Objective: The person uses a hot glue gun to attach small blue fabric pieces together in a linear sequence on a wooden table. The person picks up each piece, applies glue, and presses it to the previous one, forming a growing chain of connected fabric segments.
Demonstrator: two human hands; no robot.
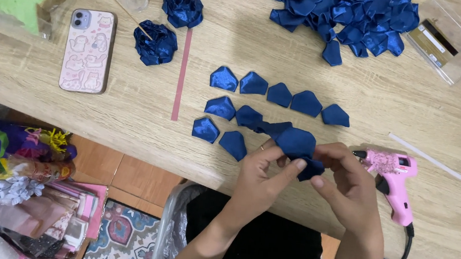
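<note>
Both my hands meet over the table's front edge, pinching a strip of joined blue satin petals (291,141). My left hand (263,175) grips the strip from the left with thumb and fingers. My right hand (346,183) holds its lower right end. Loose blue satin petals lie in rows on the wooden table (131,108): a top row (279,93) of several and a few more (220,120) left of my hands. A pink glue gun (395,176) rests just right of my right hand.
Two finished blue satin roses (167,25) on sticks lie at the back, beside a pink phone (87,51). A heap of blue petals (345,16) sits far back. A clear glue stick (441,165) lies right. A pink ribbon strip (180,74) crosses the table.
</note>
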